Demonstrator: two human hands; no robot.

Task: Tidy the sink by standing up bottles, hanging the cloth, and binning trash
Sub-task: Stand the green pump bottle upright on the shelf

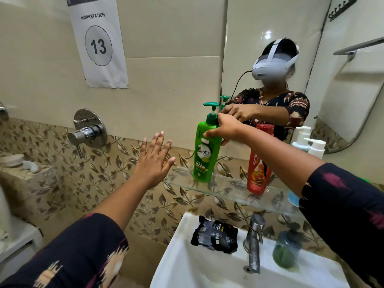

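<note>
A green pump bottle (204,154) stands upright at the left end of the glass shelf (232,189). My right hand (225,129) grips it just below the pump neck. A red bottle (259,163) stands upright to its right, partly behind my right forearm. Two white pump bottles (309,142) stand further right by the mirror. My left hand (154,159) hovers open and flat, left of the green bottle, touching nothing. A crumpled black wrapper (215,235) lies on the white sink (187,265) rim, left of the tap. No cloth is in sight.
A steel tap (254,242) rises at the sink's back, with a translucent soap dispenser (286,250) to its right. A shower valve (88,132) sticks out of the tiled wall at left. The mirror (270,59) reflects a towel rail and hooks at the upper right.
</note>
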